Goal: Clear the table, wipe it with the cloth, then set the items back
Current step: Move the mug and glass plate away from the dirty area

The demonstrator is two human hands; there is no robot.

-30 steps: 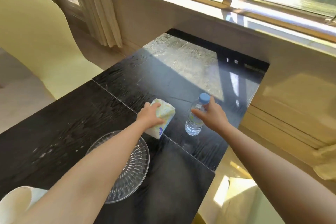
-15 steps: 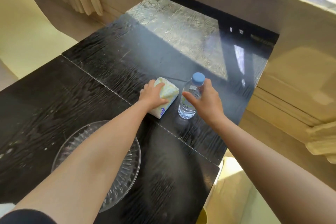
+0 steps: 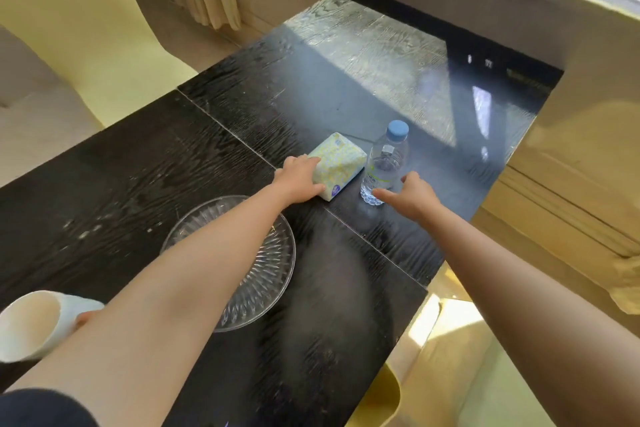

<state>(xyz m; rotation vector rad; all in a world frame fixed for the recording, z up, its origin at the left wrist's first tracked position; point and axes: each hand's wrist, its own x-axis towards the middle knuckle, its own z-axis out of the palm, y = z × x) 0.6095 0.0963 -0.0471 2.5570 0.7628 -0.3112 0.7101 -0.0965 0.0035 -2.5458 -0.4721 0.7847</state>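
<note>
1. The left hand [image 3: 299, 180] lies on the near end of the tissue pack [image 3: 337, 163], fingers spread over its top and side. The pack rests flat on the table [image 3: 214, 163]. I cannot tell whether the hand grips it or only touches it. My guess is that the palm steadies the pack where it is meant to sit.

2. The right hand [image 3: 412, 196] is just beside the base of the bottle [image 3: 386, 163], thumb and fingers apart in a loose curve. A sliver of gap shows at the thumb, and contact at the fingertips is unclear. The hand carries nothing.

3. The bottle stands upright with its blue cap on, close to the pack's right side. I judge that an upright stance with the cap on keeps it stable and spill-free.

4. The glass plate [image 3: 273, 274] sits nearer the person, partly under the left forearm. A white cup [image 3: 31, 322] lies tilted at the near left edge.

5. The tabletop shows streaks and a sheen, which suggests it has been wiped. No cloth is in view. I take this as the setting-back stage, with pack and bottle grouped at the middle of the table.

6. The risk is a knock to the bottle from the right hand.
</note>
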